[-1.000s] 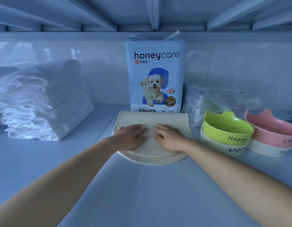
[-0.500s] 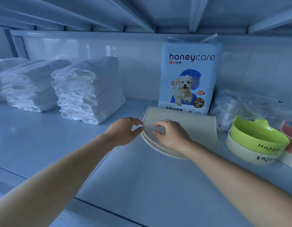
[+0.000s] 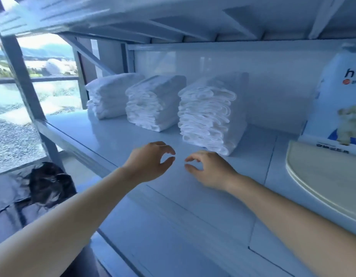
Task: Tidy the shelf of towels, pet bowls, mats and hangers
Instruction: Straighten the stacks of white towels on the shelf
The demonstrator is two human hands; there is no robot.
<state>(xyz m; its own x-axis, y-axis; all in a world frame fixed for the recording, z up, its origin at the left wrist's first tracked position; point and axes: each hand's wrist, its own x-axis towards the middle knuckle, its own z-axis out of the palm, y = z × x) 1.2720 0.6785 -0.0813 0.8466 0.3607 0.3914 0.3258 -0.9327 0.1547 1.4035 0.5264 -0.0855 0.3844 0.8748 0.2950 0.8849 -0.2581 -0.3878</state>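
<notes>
Both hands have left the beige mats, now far right, and hover empty with loosely curled fingers over the shelf, the right hand nearer than the left hand to the closest towel stack just beyond.

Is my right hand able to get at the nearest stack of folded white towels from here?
Probably yes. The right hand hovers empty, fingers loosely curled, just in front of the nearest stack of folded white towels, with only bare shelf between them.
</notes>
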